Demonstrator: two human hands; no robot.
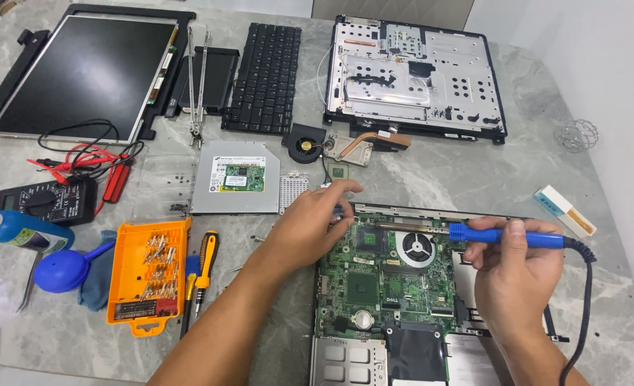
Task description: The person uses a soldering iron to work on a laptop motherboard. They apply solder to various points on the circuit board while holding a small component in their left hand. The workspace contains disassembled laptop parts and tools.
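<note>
A green laptop motherboard (388, 286) lies in its open base in front of me, with a round fan (415, 249) near its top. My right hand (517, 275) grips a blue-handled soldering iron (506, 236); its metal tip reaches left across the board's top edge. My left hand (313, 221) rests at the board's upper left corner, fingers pinched on a small blue-tipped item near the iron's tip; what it is stays unclear.
On the marble table: LCD panel (81, 75), keyboard (265, 77), laptop chassis (417, 78), optical drive (235, 177), heatsink with fan (345, 145), multimeter (45, 200), orange bit case (149, 275), screwdrivers (204, 268), blue blower (63, 270), solder wire coil (576, 136).
</note>
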